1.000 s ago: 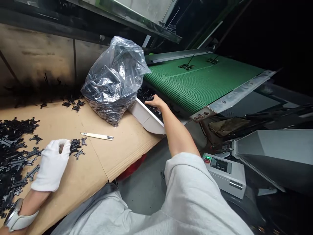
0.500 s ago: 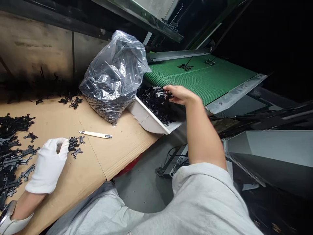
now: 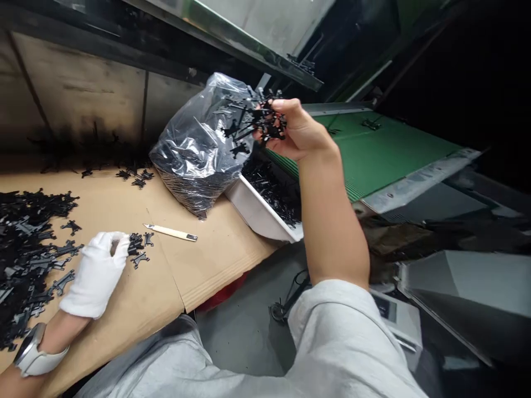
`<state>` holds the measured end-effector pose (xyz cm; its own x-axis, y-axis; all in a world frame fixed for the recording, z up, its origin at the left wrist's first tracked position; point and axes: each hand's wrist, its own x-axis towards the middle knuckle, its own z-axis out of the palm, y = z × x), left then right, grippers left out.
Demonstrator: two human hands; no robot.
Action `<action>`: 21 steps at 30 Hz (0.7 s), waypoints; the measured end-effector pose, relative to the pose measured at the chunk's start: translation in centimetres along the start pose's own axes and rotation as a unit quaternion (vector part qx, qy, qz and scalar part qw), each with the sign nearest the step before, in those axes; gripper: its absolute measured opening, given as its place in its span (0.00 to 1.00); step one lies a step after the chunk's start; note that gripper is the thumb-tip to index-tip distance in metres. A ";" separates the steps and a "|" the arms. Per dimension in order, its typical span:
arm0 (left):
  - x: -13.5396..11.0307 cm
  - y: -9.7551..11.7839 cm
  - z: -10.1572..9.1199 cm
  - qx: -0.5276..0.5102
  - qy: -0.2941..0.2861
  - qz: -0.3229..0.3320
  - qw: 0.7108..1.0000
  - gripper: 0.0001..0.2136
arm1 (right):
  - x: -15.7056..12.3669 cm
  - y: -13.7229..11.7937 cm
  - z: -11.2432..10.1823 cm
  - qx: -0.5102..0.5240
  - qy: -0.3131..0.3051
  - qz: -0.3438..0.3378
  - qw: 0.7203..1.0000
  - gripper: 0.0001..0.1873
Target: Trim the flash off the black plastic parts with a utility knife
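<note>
My right hand [image 3: 301, 132] is bare and raised in front of the plastic bag, closed on a tangled bunch of black plastic parts [image 3: 253, 121]. Below it a white bin [image 3: 257, 213] holds many more black parts at the table's right edge. My left hand [image 3: 97, 273] wears a white glove and rests on the cardboard-covered table [image 3: 199, 260], its fingers curled together beside a small cluster of black parts [image 3: 139, 249]. A large heap of black parts [image 3: 29, 243] lies to its left.
A clear plastic bag [image 3: 199, 155] full of black parts stands at the back of the table. A cream-handled knife [image 3: 172, 232] lies near it. A green conveyor belt [image 3: 381, 152] carries a few parts on the right. Grey machine housings sit lower right.
My right hand has lifted a bunch of black parts out of the white bin and up to the level of the bag's top. My left hand has stayed in place.
</note>
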<state>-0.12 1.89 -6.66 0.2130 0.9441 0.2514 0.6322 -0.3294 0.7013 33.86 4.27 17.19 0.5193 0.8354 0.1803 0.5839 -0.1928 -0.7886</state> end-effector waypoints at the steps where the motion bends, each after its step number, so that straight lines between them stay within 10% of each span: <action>1: -0.1 0.0 0.1 0.004 0.003 0.018 1.000 0.15 | 0.1 -1.2 2.0 0.047 -0.062 -0.030 0.997 0.19; 6: -0.1 0.1 0.6 0.027 0.011 0.039 0.999 0.13 | 2.1 -6.1 14.9 0.087 -0.263 -0.149 0.949 0.11; 12: 0.1 0.6 0.5 0.051 0.022 0.039 0.998 0.11 | 4.8 -7.8 28.3 -0.013 -0.276 -0.160 0.948 0.14; 21: -0.2 1.3 0.5 0.047 0.020 0.026 0.998 0.10 | 6.3 -2.6 28.8 -0.078 -0.240 -0.134 0.958 0.33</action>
<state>1.05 1.30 -6.14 0.2191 0.9240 0.3133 0.6881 -0.3740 0.6218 17.61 24.89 3.43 0.0127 0.9989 0.0448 0.7614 0.0194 -0.6479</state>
